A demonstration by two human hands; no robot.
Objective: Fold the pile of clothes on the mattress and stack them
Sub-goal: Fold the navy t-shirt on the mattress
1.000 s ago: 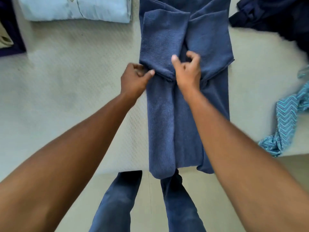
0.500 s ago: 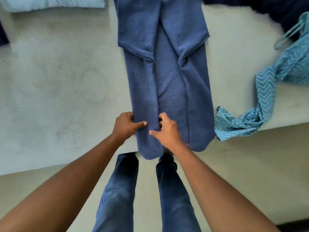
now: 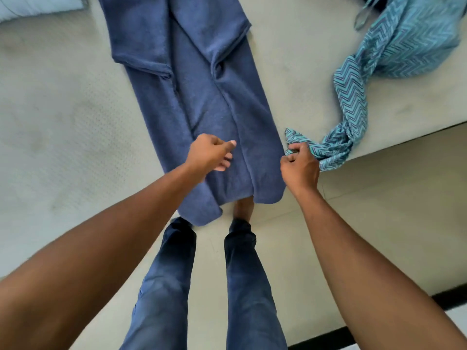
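Bare mattress (image 3: pixel 50 109) lies open from 8 to 10 o'clock of the blue knit garment (image 3: pixel 202 97). At 3 o'clock a teal zigzag cloth (image 3: pixel 353 97) crowds the mattress edge, just beside the garment's hem.

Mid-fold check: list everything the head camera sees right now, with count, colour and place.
mattress: one, off-white, under the clothes
knit garment: one, dark blue, mattress centre, sleeves folded in, hem over near edge
chevron garment: one, teal, unfolded, mattress right side
folded item: one, light blue, top left corner
floor: beige, below mattress edge
left hand: over knit garment, holding nothing
right hand: gripping chevron garment's near end
legs: two, blue jeans, at mattress edge
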